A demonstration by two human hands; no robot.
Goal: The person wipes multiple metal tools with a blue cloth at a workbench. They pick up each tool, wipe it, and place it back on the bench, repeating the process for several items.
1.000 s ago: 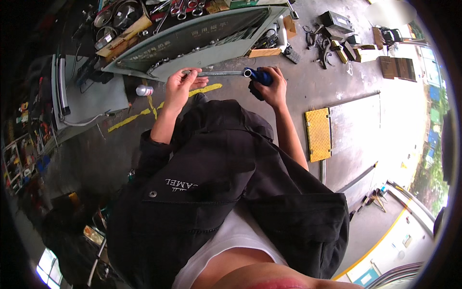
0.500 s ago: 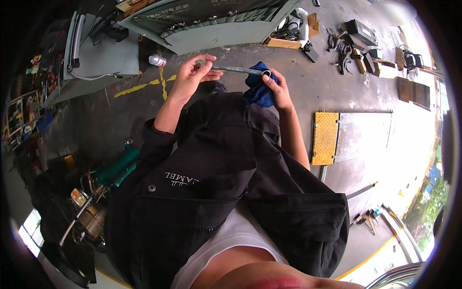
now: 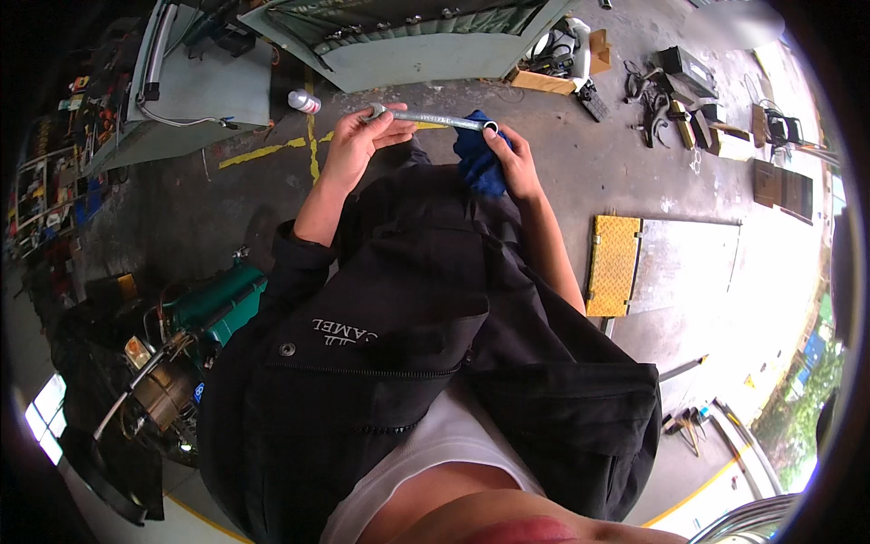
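Observation:
A silver combination wrench spans the gap between my two hands, nearly level. My left hand is closed on its open-jaw end, thumb on top and the other fingers beneath. At the ring end, my right hand grips the wrench with the thumb beside the ring. That same hand holds a crumpled dark blue cloth, which hangs below the wrench and covers part of the fingers.
A white bottle stands on the dark floor beyond my left hand. Ahead is a grey cabinet; a box of parts sits right of it. A yellow tread plate lies to the right, a green tank to the left.
The wrench has shifted slightly left and up and caught more light. My right hand and the cloth have moved a little left; more of the shaft shows clear of the cloth.

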